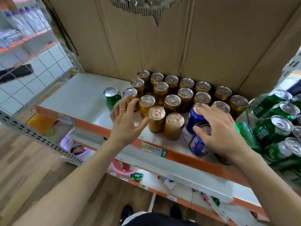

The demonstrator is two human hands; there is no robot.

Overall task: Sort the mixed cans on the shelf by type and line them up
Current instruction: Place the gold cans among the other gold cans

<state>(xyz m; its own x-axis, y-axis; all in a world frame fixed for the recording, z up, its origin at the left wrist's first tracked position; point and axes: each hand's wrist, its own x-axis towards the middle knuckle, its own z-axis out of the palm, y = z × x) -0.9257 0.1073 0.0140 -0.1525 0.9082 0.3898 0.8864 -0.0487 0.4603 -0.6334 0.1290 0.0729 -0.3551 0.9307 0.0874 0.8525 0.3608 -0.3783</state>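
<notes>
Several gold-lidded yellow cans (pixel 172 101) stand in rows on the white shelf (pixel 78 97). A lone green can (pixel 112 97) stands at their left. My left hand (pixel 125 118) hovers with fingers spread, its fingertips at a silver-topped yellow can (pixel 130 93) and its thumb beside a front yellow can (pixel 156 119). My right hand (pixel 219 129) rests on two blue Pepsi cans, fingers curled over the rear one (pixel 194 119) and the thumb on the front one (pixel 197 145). Both blue cans stand at the shelf's front right.
Several green cans (pixel 280 126) crowd the right end of the shelf, one lying on its side (pixel 247 136). A cardboard sheet (pixel 162 38) backs the shelf. The orange shelf edge (pixel 182 155) runs along the front, with lower shelves and a wooden floor below.
</notes>
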